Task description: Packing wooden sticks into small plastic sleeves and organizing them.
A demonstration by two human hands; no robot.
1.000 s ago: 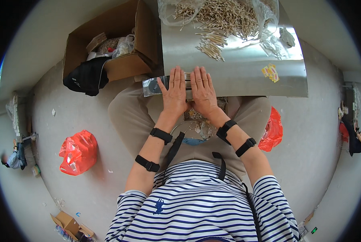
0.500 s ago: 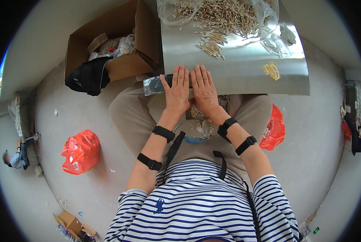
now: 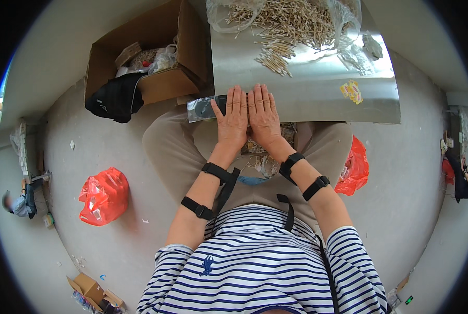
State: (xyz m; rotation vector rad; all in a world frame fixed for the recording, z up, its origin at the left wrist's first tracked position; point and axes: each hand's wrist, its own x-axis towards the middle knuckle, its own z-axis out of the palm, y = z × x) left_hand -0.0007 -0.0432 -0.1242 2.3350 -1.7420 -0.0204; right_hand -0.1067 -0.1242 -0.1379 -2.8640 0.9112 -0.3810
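My left hand (image 3: 232,118) lies flat, fingers stretched forward and thumb out, over a clear plastic bag with a dark panel (image 3: 202,109) at the table's near edge. Close beside it is my right hand (image 3: 263,116), flat too, its fingers straight and side by side. Just a sliver of dark, ridged material shows between the two hands; the rest is covered. Farther off on the metal table (image 3: 317,107), a small bunch of cotton swabs (image 3: 275,58) lies in front of a large heap of swabs (image 3: 291,23).
Small yellow-and-white packets (image 3: 352,91) lie on the right of the table, with crumpled clear plastic (image 3: 357,57) behind them. A cardboard box (image 3: 163,89) with a black cloth (image 3: 116,98) over its edge stands left. Red plastic bags (image 3: 104,196) sit on the floor both sides.
My right hand has shifted slightly left, so the gap between the hands has narrowed. The plastic bag still lies under my left hand.
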